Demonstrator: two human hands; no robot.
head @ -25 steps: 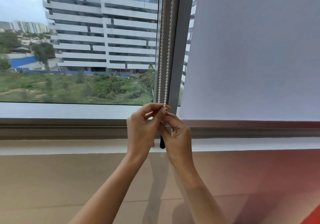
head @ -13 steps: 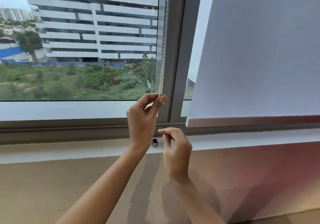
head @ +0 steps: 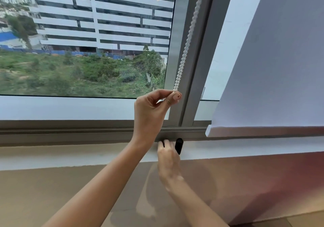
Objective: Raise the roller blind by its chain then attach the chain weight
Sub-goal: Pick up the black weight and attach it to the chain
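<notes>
Left hand [head: 150, 111] pinched the bead chain [head: 186, 47] beside the window frame [head: 201, 65]. Right hand [head: 168, 156] touched the black weight [head: 179, 145] at the sill [head: 70, 154]; its grip could not be determined.

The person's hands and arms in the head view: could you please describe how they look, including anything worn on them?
Both the left hand and the right hand are bare: no gloves, rings, watch or bracelet show. No sleeve is in view up to the frame's edge. The right hand is motion-blurred, so finer detail there cannot be told.
</notes>
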